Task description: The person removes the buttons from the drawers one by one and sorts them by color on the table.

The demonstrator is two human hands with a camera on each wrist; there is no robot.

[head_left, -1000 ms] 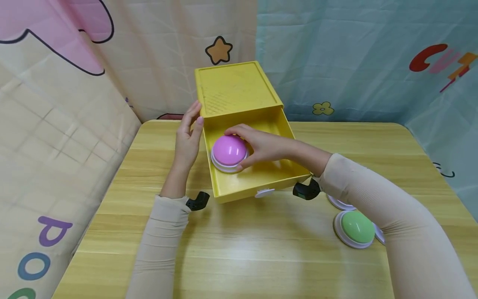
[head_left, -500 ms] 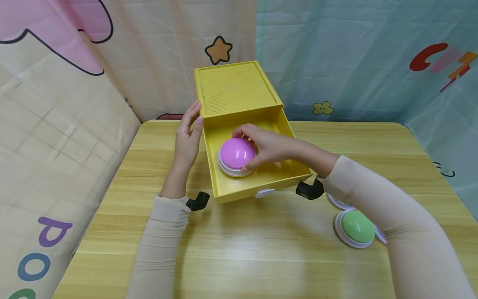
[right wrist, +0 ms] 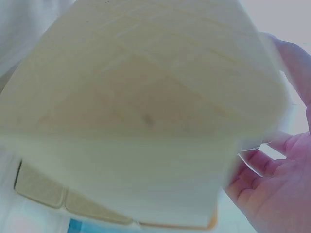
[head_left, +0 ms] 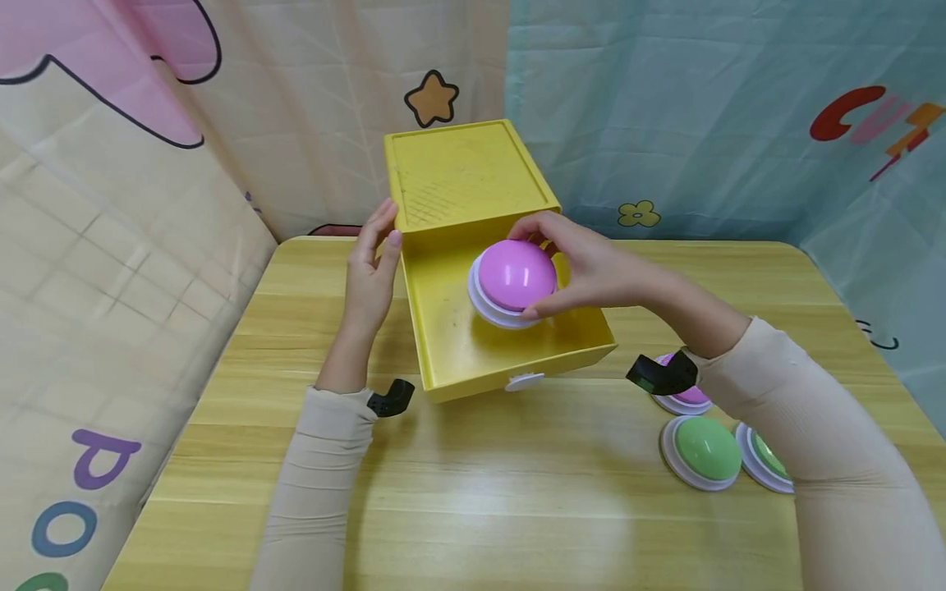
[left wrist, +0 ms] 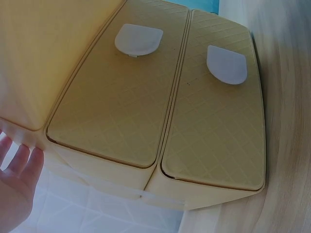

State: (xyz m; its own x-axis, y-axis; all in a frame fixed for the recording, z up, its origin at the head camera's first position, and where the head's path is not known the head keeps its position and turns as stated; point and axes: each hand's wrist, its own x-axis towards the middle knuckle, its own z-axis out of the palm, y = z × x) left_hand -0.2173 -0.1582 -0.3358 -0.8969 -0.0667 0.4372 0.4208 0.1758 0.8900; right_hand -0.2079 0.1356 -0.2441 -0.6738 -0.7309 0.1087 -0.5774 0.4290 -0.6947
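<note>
A yellow drawer box (head_left: pixel 466 176) stands at the table's far edge with its top drawer (head_left: pixel 510 349) pulled out toward me. My right hand (head_left: pixel 572 267) grips a pink dome button (head_left: pixel 513 279) with a white base, held above the drawer's far right part. My left hand (head_left: pixel 373 263) rests with straight fingers against the box's left side. The left wrist view shows the yellow drawer fronts (left wrist: pixel 160 107) with white handles and my left fingers (left wrist: pixel 22 165) at the edge. The right wrist view is blurred yellow, with my right fingers (right wrist: pixel 272 179) at the right.
On the wooden table (head_left: pixel 517 492) at the right lie a green dome button (head_left: pixel 705 450), a second green one (head_left: pixel 769 458) and a pink one (head_left: pixel 687 394) partly behind my right wrist. Printed cloth hangs behind and to the left.
My right hand has lifted the pink button from the drawer's floor and carried it up and to the right. The left hand has stayed in place.
</note>
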